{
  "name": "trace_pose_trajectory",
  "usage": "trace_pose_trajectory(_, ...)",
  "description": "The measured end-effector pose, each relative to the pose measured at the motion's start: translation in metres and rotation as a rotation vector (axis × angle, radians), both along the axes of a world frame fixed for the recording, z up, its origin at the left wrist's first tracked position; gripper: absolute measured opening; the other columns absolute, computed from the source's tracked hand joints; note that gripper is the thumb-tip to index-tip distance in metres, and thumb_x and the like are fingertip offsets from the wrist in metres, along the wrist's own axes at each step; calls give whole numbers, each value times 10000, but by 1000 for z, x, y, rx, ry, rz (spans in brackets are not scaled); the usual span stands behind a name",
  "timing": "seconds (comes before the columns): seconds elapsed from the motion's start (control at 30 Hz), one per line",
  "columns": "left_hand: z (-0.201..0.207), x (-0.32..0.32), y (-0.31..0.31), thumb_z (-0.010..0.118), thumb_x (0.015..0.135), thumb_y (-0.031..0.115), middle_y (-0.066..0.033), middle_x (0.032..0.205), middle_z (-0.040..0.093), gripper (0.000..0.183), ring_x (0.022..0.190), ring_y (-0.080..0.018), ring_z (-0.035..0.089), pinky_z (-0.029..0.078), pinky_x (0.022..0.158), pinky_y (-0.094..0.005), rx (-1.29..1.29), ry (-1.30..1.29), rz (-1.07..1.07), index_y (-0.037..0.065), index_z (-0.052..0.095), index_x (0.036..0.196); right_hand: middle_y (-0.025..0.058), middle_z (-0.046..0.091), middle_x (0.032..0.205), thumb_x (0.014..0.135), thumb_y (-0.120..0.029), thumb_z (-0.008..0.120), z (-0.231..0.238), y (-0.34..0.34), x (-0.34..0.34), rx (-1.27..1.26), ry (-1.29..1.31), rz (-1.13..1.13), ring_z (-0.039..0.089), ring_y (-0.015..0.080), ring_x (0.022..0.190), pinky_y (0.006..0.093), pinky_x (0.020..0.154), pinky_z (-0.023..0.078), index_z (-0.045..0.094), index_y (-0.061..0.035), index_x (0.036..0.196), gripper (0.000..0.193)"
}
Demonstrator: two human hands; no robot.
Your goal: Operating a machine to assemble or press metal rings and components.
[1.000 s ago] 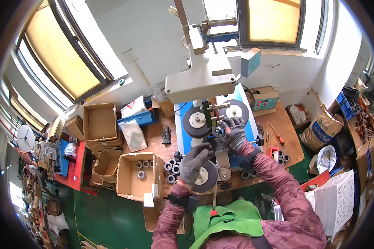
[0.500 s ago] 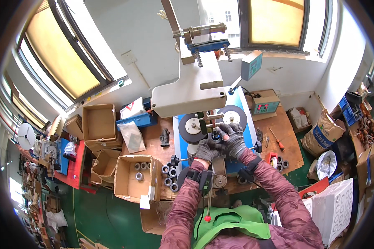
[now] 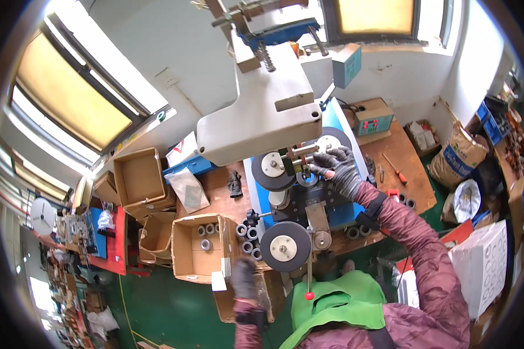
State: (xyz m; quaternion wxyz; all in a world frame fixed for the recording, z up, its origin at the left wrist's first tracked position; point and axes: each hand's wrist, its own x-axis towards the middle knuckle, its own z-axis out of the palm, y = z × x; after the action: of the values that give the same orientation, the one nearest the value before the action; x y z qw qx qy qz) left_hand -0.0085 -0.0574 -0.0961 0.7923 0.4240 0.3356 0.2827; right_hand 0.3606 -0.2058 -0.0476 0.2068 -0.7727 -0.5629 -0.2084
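My right hand (image 3: 340, 173), in a dark grey glove, is at the middle of a blue wheeled machine (image 3: 262, 199). Its bent fingers close in beside the metal clamp (image 3: 301, 152), and whatever they grip is hidden. Under the fingertips a round metal ring (image 3: 306, 178) sits between the dark wheels (image 3: 273, 171). My left hand (image 3: 244, 280), also gloved and smeared by motion, is low beside the open cardboard box (image 3: 186, 259). Its fingers cannot be made out. Several grey metal rings (image 3: 206, 244) lie in that box.
More metal rings (image 3: 247, 247) lie on the table between box and machine. A white machine arm (image 3: 259, 116) overhangs the work. A lone dark glove (image 3: 234, 184), a red-handled screwdriver (image 3: 401, 176) and a control box (image 3: 373, 121) rest on the table. A red-tipped lever (image 3: 309, 295) points toward me.
My left hand has left the clamp area and swung down and left toward the cardboard box. The right hand stays at the machine. The whole view has shifted and the near wheel is uncovered.
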Motion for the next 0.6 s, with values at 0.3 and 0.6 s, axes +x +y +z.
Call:
trace_pose_trajectory(0.3, -77, -21, -61, 582, 832, 410, -38, 746, 569, 354, 594, -146, 539, 454, 526, -282, -505, 352, -540, 62, 602, 890, -15, 495, 1244, 639, -293, 640, 5, -2, -2, -56, 23, -9, 404, 225, 1148, 449, 993, 215, 579, -354, 1115, 484)
trace_pose_trajectory(0.6, -66, 92, 83, 532, 862, 356, -68, 734, 613, 376, 618, -154, 525, 430, 570, -288, 828, 401, -791, -4, 636, 833, -22, 500, 1225, 683, -331, 625, 6, -2, -1, -16, 55, 0, 406, 229, 1133, 452, 982, 223, 581, -358, 1118, 439)
